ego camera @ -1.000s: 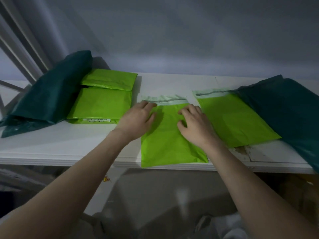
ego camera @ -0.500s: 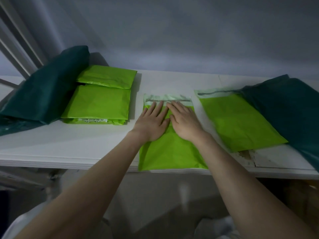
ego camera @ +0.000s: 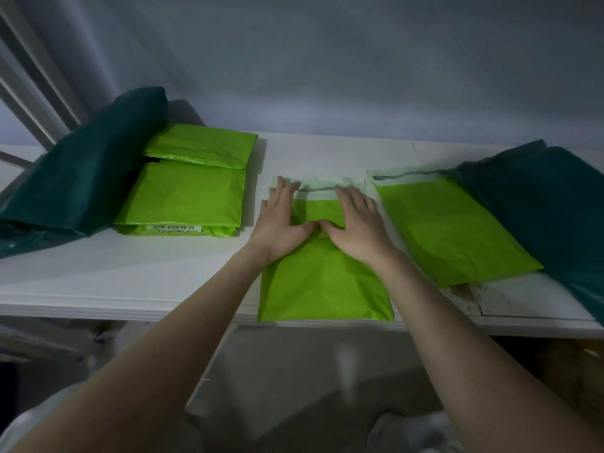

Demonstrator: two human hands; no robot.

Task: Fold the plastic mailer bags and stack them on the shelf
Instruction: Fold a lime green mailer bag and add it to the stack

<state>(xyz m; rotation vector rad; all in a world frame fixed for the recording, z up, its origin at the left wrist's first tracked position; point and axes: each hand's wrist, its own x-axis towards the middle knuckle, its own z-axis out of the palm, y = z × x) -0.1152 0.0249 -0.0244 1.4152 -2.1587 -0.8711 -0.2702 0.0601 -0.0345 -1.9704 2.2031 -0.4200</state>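
A lime green mailer bag (ego camera: 323, 286) lies flat on the white shelf (ego camera: 163, 276), its pale flap end pointing away from me and its near end at the shelf's front edge. My left hand (ego camera: 281, 220) and my right hand (ego camera: 356, 223) press flat on its upper half, fingers straight and spread, thumbs nearly touching at the middle. A second lime green mailer (ego camera: 447, 230) lies unfolded just to the right. A stack of folded lime green mailers (ego camera: 186, 197) sits to the left, with a smaller folded one (ego camera: 202, 145) behind it.
A dark green bag (ego camera: 81, 171) leans at the left end of the shelf and another dark green bag (ego camera: 549, 210) covers the right end, overlapping the unfolded mailer. A grey wall rises behind. A chipped spot (ego camera: 464, 291) marks the shelf front at the right.
Both hands slid from the mailer's middle up toward its flap end and spread apart, fingers now fanned outward. The mailer shifted slightly and lies straighter.
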